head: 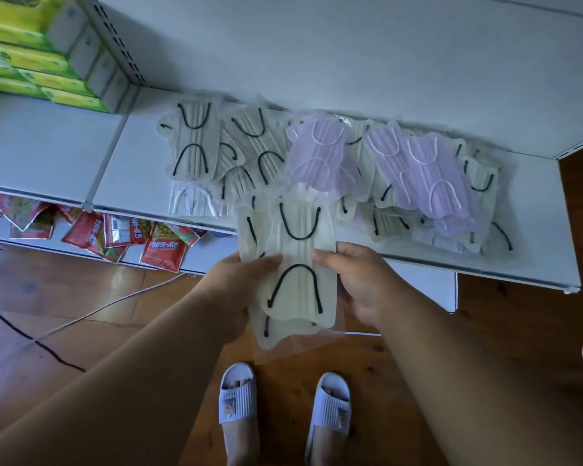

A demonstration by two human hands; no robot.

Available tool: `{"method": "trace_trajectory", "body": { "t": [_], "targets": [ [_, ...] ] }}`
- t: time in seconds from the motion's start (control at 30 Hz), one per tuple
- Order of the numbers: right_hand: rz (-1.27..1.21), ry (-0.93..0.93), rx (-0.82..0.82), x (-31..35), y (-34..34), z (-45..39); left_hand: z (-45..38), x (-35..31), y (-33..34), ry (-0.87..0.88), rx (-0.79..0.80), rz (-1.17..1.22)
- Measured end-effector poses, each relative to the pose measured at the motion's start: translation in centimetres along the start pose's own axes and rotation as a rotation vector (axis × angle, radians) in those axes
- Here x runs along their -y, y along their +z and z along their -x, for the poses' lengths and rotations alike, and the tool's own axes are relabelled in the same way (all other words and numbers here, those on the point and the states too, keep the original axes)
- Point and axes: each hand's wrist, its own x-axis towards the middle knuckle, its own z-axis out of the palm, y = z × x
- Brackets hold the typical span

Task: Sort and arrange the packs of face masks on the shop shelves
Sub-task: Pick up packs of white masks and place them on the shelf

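A small stack of cream face mask packs (298, 250) with black ear loops hangs in front of the white shelf (128, 163). My left hand (239, 284) grips the stack's left edge and my right hand (360, 280) pinches its right edge. More cream packs (192, 146) lie on the shelf at the left. Lilac packs with white loops (317, 153) lie in the middle, and other lilac packs (431, 176) overlap cream ones to the right. The packs lie jumbled over one another.
Green and yellow boxes (37, 58) are stacked at the shelf's far left. Red snack sachets (162, 245) lie scattered on the lower shelf. A black cable (21, 331) runs over the wooden floor. My feet in white slippers (283, 395) stand below.
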Motion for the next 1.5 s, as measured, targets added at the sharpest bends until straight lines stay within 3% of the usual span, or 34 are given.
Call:
{"method": "trace_trajectory", "body": {
  "t": [0.17, 0.33, 0.47, 0.67, 0.8, 0.9, 1.07, 1.17, 1.23, 1.4, 1.5],
  "targets": [
    [0.059, -0.061, -0.090, 0.4, -0.4, -1.3, -0.2, 0.2, -0.1, 0.024, 0.005, -0.026],
    [0.070, -0.022, -0.071, 0.5, -0.2, -0.7, 0.0, 1.0, 0.1, 0.001, 0.014, 0.002],
    [0.070, -0.115, -0.341, 1.3, -2.6, 0.0, -0.1, 1.9, 1.4, 0.027, 0.007, -0.055],
    [0.059, -0.168, -0.370, 1.7, -7.2, 0.6, -0.4, 1.9, 6.4, 0.071, 0.025, -0.130],
    [0.305, -0.202, -0.666, 1.1, -11.4, -0.6, -1.4, 2.6, 9.8, 0.059, 0.019, -0.169],
    [0.566, -0.103, -0.831, 0.7, -14.3, -1.7, -2.2, 3.0, 11.8, 0.061, 0.027, -0.209],
    [0.616, 0.201, -0.729, 1.7, -17.5, -3.0, -3.4, 3.1, 13.8, 0.068, 0.033, -0.243],
    [0.688, 0.200, -0.766, 1.7, -18.9, -4.0, -3.6, 3.0, 14.5, 0.071, 0.024, -0.267],
    [0.651, 0.156, -0.839, 1.8, -19.4, -4.2, -3.5, 2.8, 14.9, 0.067, 0.026, -0.272],
    [0.239, -0.121, -0.952, 1.6, -19.9, -2.5, -2.9, 2.6, 15.8, 0.062, 0.035, -0.293],
    [0.115, -0.222, -1.026, 1.7, -19.7, -1.4, -2.6, 2.5, 16.5, 0.066, 0.027, -0.302]
  ]
}}
